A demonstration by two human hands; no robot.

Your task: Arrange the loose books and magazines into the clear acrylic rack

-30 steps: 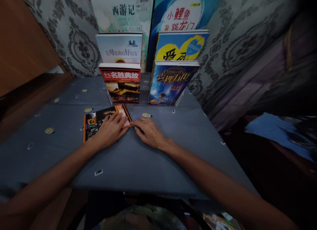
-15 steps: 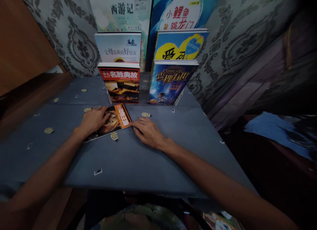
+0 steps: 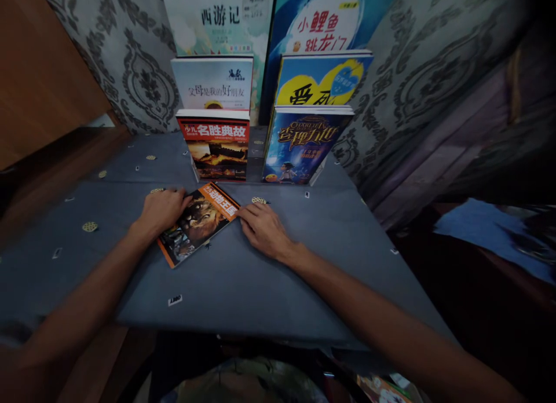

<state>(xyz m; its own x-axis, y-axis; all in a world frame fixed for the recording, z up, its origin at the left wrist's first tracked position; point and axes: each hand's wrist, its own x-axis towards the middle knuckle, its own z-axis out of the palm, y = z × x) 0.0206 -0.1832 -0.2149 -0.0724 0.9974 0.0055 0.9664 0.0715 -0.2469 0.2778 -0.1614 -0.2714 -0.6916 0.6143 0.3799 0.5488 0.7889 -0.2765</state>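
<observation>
A thin orange-edged book with a lion on its cover (image 3: 197,222) lies tilted on the grey cloth-covered table (image 3: 243,275). My left hand (image 3: 163,209) grips the book's far left corner, fingers curled over its edge. My right hand (image 3: 263,229) lies flat on the cloth at the book's right corner, fingertips touching it.
Behind the hands several books stand upright in two rows: a red-titled one (image 3: 215,143) and a dark blue one (image 3: 304,143) in front, taller ones behind against patterned wallpaper (image 3: 143,79). The table edge drops off to the right, where a blue cloth (image 3: 486,229) lies below.
The lion book was turned clockwise and lifted at its left side; my left hand moved from flat on its cover to its far left corner. The right hand stayed at the book's right corner.
</observation>
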